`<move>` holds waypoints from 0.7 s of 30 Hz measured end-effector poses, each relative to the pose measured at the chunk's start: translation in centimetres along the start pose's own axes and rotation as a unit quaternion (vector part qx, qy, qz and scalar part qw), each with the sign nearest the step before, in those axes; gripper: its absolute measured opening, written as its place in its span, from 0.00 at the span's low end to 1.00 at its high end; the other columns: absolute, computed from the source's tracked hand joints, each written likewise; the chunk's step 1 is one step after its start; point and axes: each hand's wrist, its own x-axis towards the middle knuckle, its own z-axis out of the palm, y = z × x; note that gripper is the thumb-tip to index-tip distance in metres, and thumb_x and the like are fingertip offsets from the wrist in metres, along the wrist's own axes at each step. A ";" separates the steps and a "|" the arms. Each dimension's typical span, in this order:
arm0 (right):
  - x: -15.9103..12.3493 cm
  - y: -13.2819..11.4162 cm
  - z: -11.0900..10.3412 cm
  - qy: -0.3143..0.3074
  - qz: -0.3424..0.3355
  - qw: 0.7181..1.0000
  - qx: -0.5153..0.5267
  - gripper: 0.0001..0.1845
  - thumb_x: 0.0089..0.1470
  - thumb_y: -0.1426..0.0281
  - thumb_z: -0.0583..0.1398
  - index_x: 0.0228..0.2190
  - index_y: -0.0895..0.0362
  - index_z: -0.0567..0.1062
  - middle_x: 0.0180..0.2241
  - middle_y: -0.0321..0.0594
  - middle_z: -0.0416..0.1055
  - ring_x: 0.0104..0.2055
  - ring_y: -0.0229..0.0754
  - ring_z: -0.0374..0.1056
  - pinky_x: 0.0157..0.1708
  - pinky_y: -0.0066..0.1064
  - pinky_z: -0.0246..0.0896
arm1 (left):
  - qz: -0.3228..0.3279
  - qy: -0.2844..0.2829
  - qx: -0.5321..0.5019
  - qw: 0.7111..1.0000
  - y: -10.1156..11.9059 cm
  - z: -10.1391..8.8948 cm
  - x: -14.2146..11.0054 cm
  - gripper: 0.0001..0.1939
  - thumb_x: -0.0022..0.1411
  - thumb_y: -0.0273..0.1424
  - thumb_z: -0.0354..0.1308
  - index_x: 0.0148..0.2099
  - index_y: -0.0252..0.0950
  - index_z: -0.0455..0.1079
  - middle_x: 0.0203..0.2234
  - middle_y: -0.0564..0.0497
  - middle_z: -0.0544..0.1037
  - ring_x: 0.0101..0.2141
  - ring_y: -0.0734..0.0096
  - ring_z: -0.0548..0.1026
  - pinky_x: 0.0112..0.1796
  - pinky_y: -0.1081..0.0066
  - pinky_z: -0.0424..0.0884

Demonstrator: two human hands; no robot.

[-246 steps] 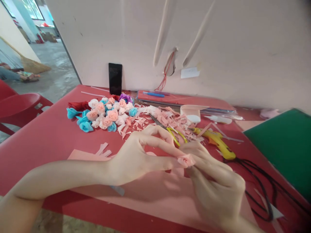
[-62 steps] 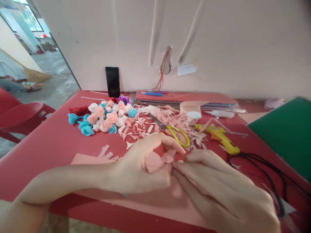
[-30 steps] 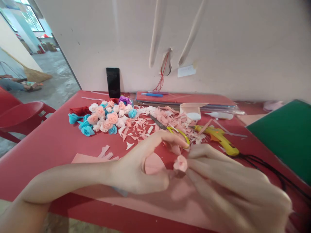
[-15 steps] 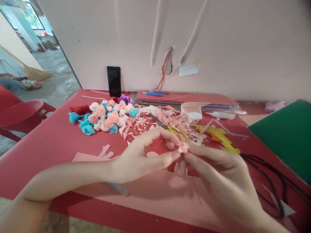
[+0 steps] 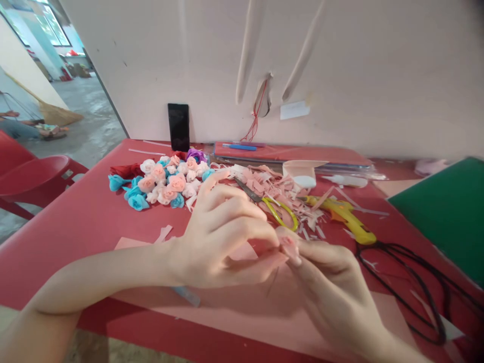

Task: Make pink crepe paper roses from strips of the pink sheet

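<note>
My left hand (image 5: pixel 223 237) and my right hand (image 5: pixel 333 292) meet over the near middle of the red table (image 5: pixel 75 222). Between their fingertips is a small pink paper rose (image 5: pixel 286 242), mostly covered by the fingers. Both hands pinch it, the left from above with curled fingers, the right from below. A sheet of pink paper (image 5: pixel 242 312) lies flat under the hands. Yellow-handled scissors (image 5: pixel 274 212) lie just beyond my left fingers.
A heap of finished paper roses (image 5: pixel 162 181) in pink, white and blue lies at the back left, with pink paper scraps (image 5: pixel 260 184) beside it. A yellow glue gun (image 5: pixel 346 219) with black cable (image 5: pixel 408 292), a green board (image 5: pixel 446 217), a black phone (image 5: pixel 178 126) and a red chair (image 5: pixel 30 176) surround them.
My left hand has closed down over the rose, fingers now curled on top of it. The rose, plainly seen half a second ago, is now mostly hidden.
</note>
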 end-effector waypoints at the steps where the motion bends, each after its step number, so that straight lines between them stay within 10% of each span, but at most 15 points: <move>1: -0.2 0.2 0.1 -0.003 -0.006 1.000 -0.012 0.11 0.55 0.70 0.59 0.36 0.42 0.79 0.30 0.34 0.75 0.31 0.36 0.68 0.31 0.27 0.65 | 0.013 0.010 0.016 1.000 0.0 0.1 0.0 0.08 0.49 0.28 0.63 0.29 0.36 0.64 0.20 0.56 0.71 0.26 0.75 0.67 0.32 0.69 0.68; 21: -0.6 0.2 0.8 -0.040 -0.030 0.998 -0.042 0.11 0.57 0.63 0.55 0.36 0.44 0.78 0.30 0.38 0.73 0.34 0.42 0.68 0.36 0.33 0.66 | 0.071 0.057 0.022 0.996 0.1 0.3 -1.7 0.07 0.56 0.27 0.55 0.27 0.45 0.65 0.18 0.65 0.68 0.22 0.81 0.63 0.47 0.68 0.69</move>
